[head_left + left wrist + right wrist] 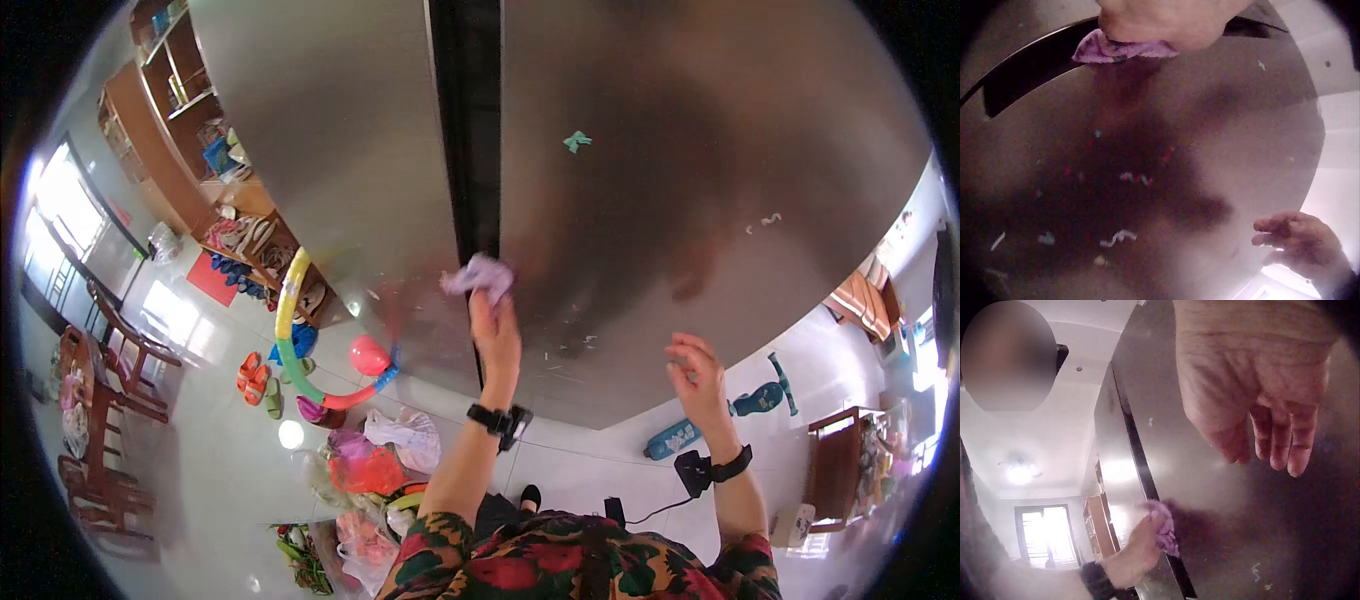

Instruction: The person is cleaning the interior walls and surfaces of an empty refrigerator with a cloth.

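Observation:
A large brownish-grey metallic surface [620, 230] with two panels and a dark vertical gap [472, 130] fills the head view. At the gap's right edge the left hand [496, 345] grips a crumpled purple cloth [485, 275] against the surface; the cloth [1165, 528] also shows in the right wrist view. The right hand [700, 385] hangs in the air before the right panel, fingers loosely bent, holding nothing. Small pale marks [1119, 237] dot the panel, and a green bow-shaped piece [577, 141] is on it higher up.
A coloured hoop [287, 310] and a pink balloon [369, 355] are at lower left. Bags [368, 468], vegetables [300, 560] and slippers [253, 378] lie on the floor. A blue-green scooter [672, 440] is at right; wooden chairs [130, 350] stand far left.

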A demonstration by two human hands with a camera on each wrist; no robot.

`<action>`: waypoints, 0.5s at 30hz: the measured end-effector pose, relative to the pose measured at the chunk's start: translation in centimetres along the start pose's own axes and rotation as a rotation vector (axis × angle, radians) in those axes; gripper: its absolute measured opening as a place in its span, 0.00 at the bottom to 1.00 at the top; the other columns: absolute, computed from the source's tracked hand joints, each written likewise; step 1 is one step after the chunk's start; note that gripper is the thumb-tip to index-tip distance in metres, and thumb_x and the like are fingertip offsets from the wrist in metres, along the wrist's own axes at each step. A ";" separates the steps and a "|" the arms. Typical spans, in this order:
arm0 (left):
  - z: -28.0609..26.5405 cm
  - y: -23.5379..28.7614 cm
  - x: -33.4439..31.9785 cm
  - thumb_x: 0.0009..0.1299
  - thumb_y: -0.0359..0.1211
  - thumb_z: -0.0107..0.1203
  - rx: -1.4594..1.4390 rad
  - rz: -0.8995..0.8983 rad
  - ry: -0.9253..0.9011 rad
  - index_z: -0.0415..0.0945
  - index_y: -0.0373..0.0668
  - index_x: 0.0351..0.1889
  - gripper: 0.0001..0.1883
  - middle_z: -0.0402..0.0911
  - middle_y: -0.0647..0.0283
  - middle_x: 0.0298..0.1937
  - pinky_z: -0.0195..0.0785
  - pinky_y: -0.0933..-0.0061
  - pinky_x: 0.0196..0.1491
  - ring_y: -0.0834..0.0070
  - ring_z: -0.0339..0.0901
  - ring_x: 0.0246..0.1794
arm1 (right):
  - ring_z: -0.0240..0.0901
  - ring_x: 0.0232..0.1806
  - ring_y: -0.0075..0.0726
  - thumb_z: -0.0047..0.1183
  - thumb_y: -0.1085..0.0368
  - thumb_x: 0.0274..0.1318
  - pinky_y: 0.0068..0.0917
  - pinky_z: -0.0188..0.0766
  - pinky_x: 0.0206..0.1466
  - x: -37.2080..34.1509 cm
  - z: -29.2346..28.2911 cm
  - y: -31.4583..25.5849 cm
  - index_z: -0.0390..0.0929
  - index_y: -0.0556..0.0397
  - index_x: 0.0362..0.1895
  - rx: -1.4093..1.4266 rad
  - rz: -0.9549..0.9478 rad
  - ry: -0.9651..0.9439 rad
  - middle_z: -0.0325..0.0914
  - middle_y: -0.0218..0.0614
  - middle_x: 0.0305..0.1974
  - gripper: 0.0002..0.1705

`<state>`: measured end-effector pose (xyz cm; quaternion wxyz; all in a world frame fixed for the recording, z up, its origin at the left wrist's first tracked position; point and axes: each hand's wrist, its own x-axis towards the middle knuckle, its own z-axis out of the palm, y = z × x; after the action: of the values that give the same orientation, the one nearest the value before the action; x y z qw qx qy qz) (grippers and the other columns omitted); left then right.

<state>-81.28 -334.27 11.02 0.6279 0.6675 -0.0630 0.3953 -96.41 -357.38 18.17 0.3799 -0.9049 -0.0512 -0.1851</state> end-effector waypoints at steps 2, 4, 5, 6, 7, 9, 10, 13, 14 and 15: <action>0.2 -0.7 1.4 0.65 0.29 0.49 0.148 0.159 -0.017 0.65 0.35 0.45 0.13 0.72 0.68 0.38 0.63 0.78 0.38 0.76 0.69 0.34 | 0.71 0.42 0.36 0.50 0.75 0.45 0.24 0.71 0.36 0.0 0.6 -0.7 0.75 0.56 0.37 -0.002 -0.032 -0.009 0.71 0.40 0.47 0.11; 0.1 -3.5 1.6 0.62 0.31 0.55 -0.220 -0.241 -0.250 0.67 0.35 0.42 0.13 0.72 0.69 0.35 0.63 0.79 0.37 0.78 0.68 0.33 | 0.71 0.42 0.37 0.51 0.76 0.44 0.24 0.71 0.35 -0.2 1.2 -1.2 0.75 0.56 0.37 -0.012 -0.050 -0.004 0.71 0.41 0.47 0.12; -0.2 -3.7 1.9 0.62 0.31 0.55 -0.224 -0.245 -0.265 0.67 0.35 0.42 0.13 0.72 0.69 0.35 0.63 0.79 0.37 0.78 0.68 0.33 | 0.71 0.42 0.37 0.51 0.76 0.44 0.24 0.71 0.34 -0.8 1.6 -1.3 0.75 0.56 0.37 -0.011 -0.018 -0.006 0.71 0.41 0.47 0.11; -0.5 -4.0 2.2 0.62 0.31 0.56 -0.287 -0.322 -0.320 0.68 0.36 0.41 0.13 0.72 0.70 0.33 0.63 0.81 0.35 0.80 0.68 0.31 | 0.71 0.41 0.36 0.51 0.76 0.44 0.24 0.71 0.34 -1.8 1.8 -1.7 0.75 0.57 0.37 -0.015 0.025 -0.010 0.71 0.40 0.46 0.11; -0.7 -4.2 2.3 0.61 0.32 0.57 -0.354 -0.405 -0.374 0.69 0.37 0.40 0.13 0.72 0.71 0.31 0.62 0.82 0.33 0.82 0.68 0.29 | 0.71 0.41 0.36 0.51 0.76 0.44 0.24 0.71 0.34 -2.7 2.0 -2.3 0.75 0.57 0.37 -0.030 0.054 -0.005 0.71 0.40 0.46 0.11; -1.2 -3.1 2.4 0.61 0.33 0.58 -0.500 -0.484 -0.408 0.70 0.40 0.38 0.12 0.71 0.73 0.28 0.60 0.85 0.29 0.86 0.66 0.26 | 0.72 0.40 0.36 0.51 0.76 0.44 0.23 0.71 0.33 -3.5 2.6 -3.7 0.75 0.57 0.36 0.006 0.112 -0.036 0.72 0.41 0.45 0.11; -1.2 -2.8 2.4 0.61 0.33 0.59 -0.496 -0.498 -0.404 0.70 0.40 0.37 0.11 0.71 0.73 0.28 0.59 0.86 0.28 0.87 0.65 0.26 | 0.72 0.38 0.36 0.51 0.76 0.44 0.23 0.71 0.33 -4.1 3.1 -3.6 0.75 0.57 0.36 -0.004 0.077 -0.016 0.72 0.41 0.45 0.11; -1.5 -1.6 2.2 0.60 0.32 0.59 -0.497 -0.542 -0.382 0.70 0.40 0.36 0.11 0.71 0.73 0.28 0.58 0.86 0.26 0.88 0.64 0.24 | 0.73 0.37 0.37 0.51 0.76 0.44 0.23 0.71 0.33 -5.0 4.1 -4.6 0.75 0.57 0.36 -0.007 0.092 -0.017 0.72 0.41 0.44 0.11; -2.3 -1.1 1.7 0.59 0.32 0.60 -0.486 -0.545 -0.386 0.70 0.40 0.36 0.11 0.71 0.73 0.27 0.58 0.85 0.26 0.88 0.64 0.24 | 0.73 0.36 0.38 0.52 0.75 0.44 0.25 0.72 0.33 -5.5 4.5 -4.8 0.75 0.57 0.36 -0.004 0.138 -0.031 0.72 0.42 0.44 0.11; -3.3 -0.6 0.9 0.59 0.32 0.60 -0.466 -0.552 -0.395 0.70 0.40 0.35 0.11 0.71 0.73 0.27 0.58 0.85 0.26 0.88 0.64 0.24 | 0.73 0.36 0.38 0.52 0.75 0.44 0.25 0.72 0.33 -5.9 5.1 -5.2 0.75 0.57 0.36 0.001 0.161 -0.031 0.72 0.42 0.44 0.11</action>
<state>-81.76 -330.83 10.78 0.8206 0.5622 -0.0889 0.0515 -101.63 -349.88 16.15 0.3932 -0.9086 0.0156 -0.1397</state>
